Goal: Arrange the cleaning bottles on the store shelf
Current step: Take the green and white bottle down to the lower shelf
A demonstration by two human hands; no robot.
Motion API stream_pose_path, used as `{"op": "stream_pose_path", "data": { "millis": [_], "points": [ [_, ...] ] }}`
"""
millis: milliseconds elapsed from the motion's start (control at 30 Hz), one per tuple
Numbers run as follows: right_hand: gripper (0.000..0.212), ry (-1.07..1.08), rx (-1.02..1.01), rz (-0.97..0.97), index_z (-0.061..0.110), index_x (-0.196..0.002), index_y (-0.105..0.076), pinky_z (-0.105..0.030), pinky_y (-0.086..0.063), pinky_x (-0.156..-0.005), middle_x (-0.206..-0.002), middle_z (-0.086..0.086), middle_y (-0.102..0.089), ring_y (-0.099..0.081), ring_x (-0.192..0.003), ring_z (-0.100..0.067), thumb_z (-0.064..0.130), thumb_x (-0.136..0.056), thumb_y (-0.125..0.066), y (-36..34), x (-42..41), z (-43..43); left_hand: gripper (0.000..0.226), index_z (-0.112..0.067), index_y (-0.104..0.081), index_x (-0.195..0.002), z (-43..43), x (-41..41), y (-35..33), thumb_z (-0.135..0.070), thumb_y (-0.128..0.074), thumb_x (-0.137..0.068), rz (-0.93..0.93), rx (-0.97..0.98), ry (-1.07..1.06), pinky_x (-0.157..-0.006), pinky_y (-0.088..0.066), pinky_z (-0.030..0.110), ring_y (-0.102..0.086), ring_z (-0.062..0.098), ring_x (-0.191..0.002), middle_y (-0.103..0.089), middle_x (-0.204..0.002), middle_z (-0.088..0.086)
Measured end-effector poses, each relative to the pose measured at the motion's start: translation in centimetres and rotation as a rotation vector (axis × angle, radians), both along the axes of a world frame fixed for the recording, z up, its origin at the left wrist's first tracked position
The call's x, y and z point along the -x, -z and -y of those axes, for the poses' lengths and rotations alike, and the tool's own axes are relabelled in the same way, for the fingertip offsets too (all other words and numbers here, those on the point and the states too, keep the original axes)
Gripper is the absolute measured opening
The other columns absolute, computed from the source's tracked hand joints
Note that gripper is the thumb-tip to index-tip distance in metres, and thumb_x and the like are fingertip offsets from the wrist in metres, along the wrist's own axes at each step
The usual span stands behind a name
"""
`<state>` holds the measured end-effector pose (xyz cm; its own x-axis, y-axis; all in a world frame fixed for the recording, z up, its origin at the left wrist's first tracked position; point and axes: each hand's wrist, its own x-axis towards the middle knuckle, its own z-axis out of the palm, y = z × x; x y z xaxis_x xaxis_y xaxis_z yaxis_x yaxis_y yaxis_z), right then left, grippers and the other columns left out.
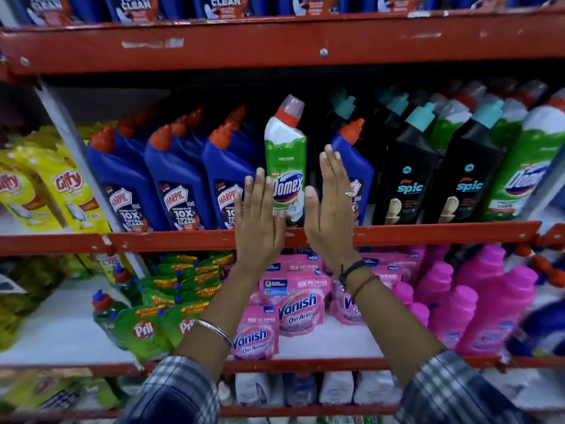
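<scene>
1. shelving in red metal [428, 235] fills the head view, and the middle tier carries the cleaning bottles in a row along its front edge.
2. green domex bottle [286, 154] stands upright at the front of that tier, its red-and-clear cap up, between the blue harpic bottles [180, 179] on its left and one more blue bottle [356, 166] on its right.
3. left hand [260, 221] is raised flat, fingers straight and loosely spread, gripping nothing — its fingertips overlap the lower left of the domex label, though real contact cannot be told.
4. right hand [328, 209] is likewise flat and released, palm turned inward toward the domex bottle, fingers together and pointing up; it covers part of the blue bottle behind it and holds nothing.
5. black spic bottles [409, 179] with teal caps stand further right, then more green domex bottles [526, 166] at the frame edge.
6. yellow gifty pouches [68, 191] lie at far left on the same tier.
7. lower tier — green pril pouches [146, 328], pink vanish pouches [298, 304] and pink bottles [483, 301].
8. checked sleeves cover both forearms; a bangle [214, 330] sits on the left wrist, cord bands [357, 272] on the right.
</scene>
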<state>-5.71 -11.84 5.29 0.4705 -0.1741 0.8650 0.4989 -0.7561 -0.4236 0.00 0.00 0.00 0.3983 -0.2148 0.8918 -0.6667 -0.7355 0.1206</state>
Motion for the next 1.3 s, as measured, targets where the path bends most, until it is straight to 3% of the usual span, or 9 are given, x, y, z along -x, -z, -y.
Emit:
{"op": "stream_pose_path", "data": {
  "millis": [100, 200, 333, 433, 567, 867, 1000, 1200, 1300],
  "points": [
    [0.063, 0.052, -0.046, -0.069, 0.001, -0.145, -0.022, -0.034, -0.025, -0.117, -0.152, -0.017, -0.028, -0.021, -0.142, -0.023, 0.027, -0.095, -0.049, -1.4, -2.0, -0.9, 0.057, -0.010, -0.007, -0.150, -0.6, -1.7, 0.3, -0.035, -0.022, -0.101, -0.023, 0.015, -0.148, -0.119, 0.000, 0.046, 0.005, 0.019, -0.147, 0.006, -0.158, 0.002],
    [0.086, 0.114, -0.039, -0.213, 0.002, -0.147, -0.012, -0.041, -0.041, -0.104, -0.149, -0.019, -0.030, -0.034, -0.134, -0.030, 0.042, -0.088, -0.060, -2.5, -4.2, -2.3, 0.057, -0.016, 0.005, -0.151, -0.9, -3.2, 1.9, -0.041, -0.013, -0.103, -0.016, -0.013, -0.214, -0.117, 0.008, 0.044, 0.008, 0.016, -0.146, 0.013, -0.158, -0.003],
    [0.103, 0.222, -0.077, -0.286, 0.004, -0.147, -0.011, -0.042, -0.050, -0.089, -0.139, -0.017, -0.041, -0.049, -0.120, -0.031, 0.056, -0.078, -0.067, -3.0, -6.2, -3.0, 0.059, -0.012, 0.002, -0.151, -1.4, -5.1, 3.9, -0.039, -0.017, -0.102, 0.097, -0.064, -0.291, -0.118, 0.009, 0.041, 0.005, 0.015, -0.147, 0.011, -0.159, 0.000],
    [0.097, 0.236, -0.143, -0.252, 0.007, -0.144, -0.021, -0.041, -0.051, -0.086, -0.133, -0.012, -0.046, -0.050, -0.117, -0.028, 0.055, -0.075, -0.069, -2.5, -6.3, -3.2, 0.062, -0.010, -0.003, -0.151, -1.2, -5.7, 4.2, -0.035, -0.027, -0.099, 0.183, -0.069, -0.326, -0.118, 0.007, 0.041, 0.003, 0.015, -0.147, 0.007, -0.159, 0.002],
    [0.091, 0.188, -0.239, -0.214, 0.011, -0.141, -0.029, -0.036, -0.048, -0.085, -0.134, -0.006, -0.049, -0.050, -0.118, -0.025, 0.053, -0.072, -0.073, -2.1, -5.5, -3.5, 0.060, -0.010, -0.005, -0.151, -1.3, -6.1, 4.6, -0.034, -0.024, -0.099, 0.220, -0.051, -0.326, -0.118, 0.004, 0.041, 0.000, 0.016, -0.147, 0.004, -0.159, 0.002],
    [0.089, 0.136, -0.364, 0.017, 0.012, -0.133, -0.042, -0.001, -0.032, -0.086, -0.127, -0.004, -0.058, -0.055, -0.112, -0.014, 0.046, -0.062, -0.084, -3.2, -1.3, -2.1, 0.060, -0.010, -0.002, -0.151, -1.4, -6.0, 4.5, -0.034, -0.019, -0.099, 0.195, -0.059, -0.324, -0.120, 0.006, 0.038, 0.001, 0.015, -0.147, 0.007, -0.159, 0.002],
    [0.087, 0.175, -0.360, -0.005, 0.018, -0.131, -0.043, -0.024, -0.047, -0.085, -0.119, 0.007, -0.059, -0.059, -0.107, -0.013, 0.048, -0.059, -0.083, -3.0, 1.9, -0.6, 0.060, -0.010, 0.001, -0.151, -1.3, -5.7, 4.3, -0.033, -0.019, -0.099, 0.192, -0.071, -0.340, -0.119, 0.009, 0.038, 0.005, 0.015, -0.147, 0.010, -0.159, 0.001],
    [0.085, 0.216, -0.411, -0.166, 0.016, -0.121, -0.045, -0.011, -0.036, -0.069, -0.101, 0.012, -0.055, -0.056, -0.087, -0.007, 0.040, -0.050, -0.085, 2.5, 5.0, 1.5, 0.070, -0.010, 0.004, -0.150, -1.6, -5.7, 3.6, -0.035, -0.030, -0.094, 0.201, -0.129, -0.397, -0.117, 0.013, 0.039, 0.011, 0.013, -0.146, 0.017, -0.157, 0.001],
    [0.085, 0.221, -0.434, -0.290, 0.014, -0.120, -0.043, -0.014, -0.038, -0.067, -0.100, 0.009, -0.054, -0.057, -0.084, -0.011, 0.032, -0.051, -0.089, 6.4, 5.6, 2.5, 0.071, -0.010, 0.006, -0.149, -1.6, -5.9, 3.6, -0.035, -0.030, -0.093, 0.205, -0.143, -0.394, -0.117, 0.013, 0.038, 0.013, 0.013, -0.145, 0.019, -0.157, 0.000]
  ]
}}
